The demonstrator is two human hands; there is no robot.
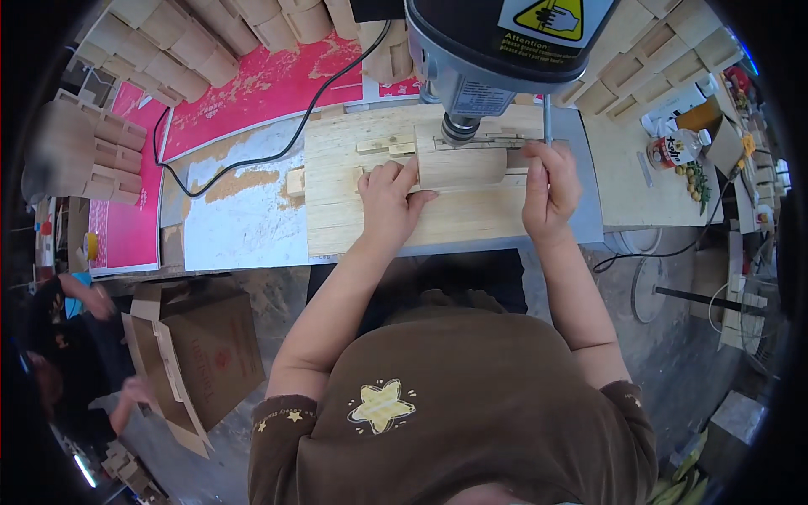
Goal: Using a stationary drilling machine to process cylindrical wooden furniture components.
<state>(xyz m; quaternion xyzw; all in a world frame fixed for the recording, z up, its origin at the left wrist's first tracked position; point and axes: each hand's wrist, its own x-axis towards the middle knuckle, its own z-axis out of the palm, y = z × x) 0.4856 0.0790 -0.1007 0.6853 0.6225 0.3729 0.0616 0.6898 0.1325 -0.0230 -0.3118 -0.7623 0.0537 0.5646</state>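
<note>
A pale wooden block [461, 172] with a rounded front lies on a flat wooden board [337, 223], directly below the chuck [459, 129] of a drill press [454, 63]. My left hand [390, 198] grips the block's left end, its fingers at the side and its thumb along the front. To the right of the block, my right hand [552, 189] is closed around the lower end of a thin metal lever [547, 118] that comes down beside the drill head. The chuck hides part of the block's top, and whether a bit touches the wood cannot be seen.
Stacked wooden pieces [177, 50] line the back left on pink sheeting [252, 93]. A black cable [278, 151] loops left of the board. Bottles [677, 147] stand at the right. Lower left, another person's hand [135, 391] is by a cardboard box [210, 353].
</note>
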